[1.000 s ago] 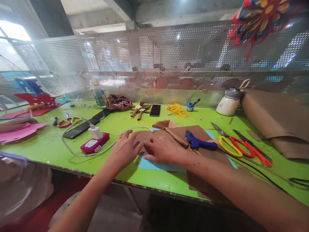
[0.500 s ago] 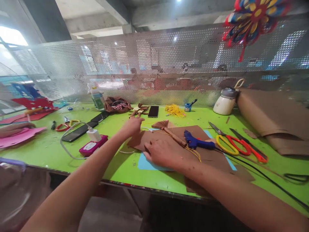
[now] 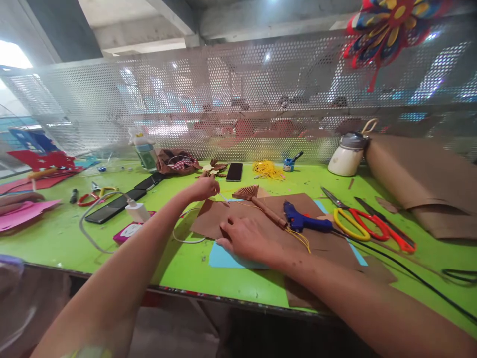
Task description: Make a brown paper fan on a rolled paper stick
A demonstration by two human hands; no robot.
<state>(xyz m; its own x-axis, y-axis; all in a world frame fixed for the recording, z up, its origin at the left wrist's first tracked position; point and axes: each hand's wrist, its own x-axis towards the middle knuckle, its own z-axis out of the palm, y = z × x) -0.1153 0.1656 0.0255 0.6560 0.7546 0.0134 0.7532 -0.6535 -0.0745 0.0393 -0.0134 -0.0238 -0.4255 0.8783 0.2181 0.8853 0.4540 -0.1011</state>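
Observation:
My left hand (image 3: 204, 189) reaches across the table with its fingers curled in. Whatever they may hold is hidden. Just beyond it are brown leaf-shaped paper pieces (image 3: 213, 169), and a white cable end (image 3: 223, 198) lies close by on its right. My right hand (image 3: 248, 238) rests on brown paper (image 3: 208, 223), fingers a little bent and apart, holding nothing. Beyond this hand lies a brown pleated paper fan (image 3: 246, 192) with a rolled paper handle and yellow cord. A blue glue gun (image 3: 303, 220) is to its right. Light blue paper (image 3: 227, 257) shows underneath.
Two pairs of scissors (image 3: 356, 224) and a black cord (image 3: 404, 268) lie right. Behind are a phone (image 3: 234, 172), yellow shreds (image 3: 268, 169), a blue jar (image 3: 288, 164) and a cream bottle (image 3: 345, 156). A charger (image 3: 137, 212) sits left; another person's hand (image 3: 18, 200) touches pink paper.
My left hand has moved slightly forward, closer to the leaf-shaped pieces. My right hand stays on the brown paper. The whole view has shifted a little.

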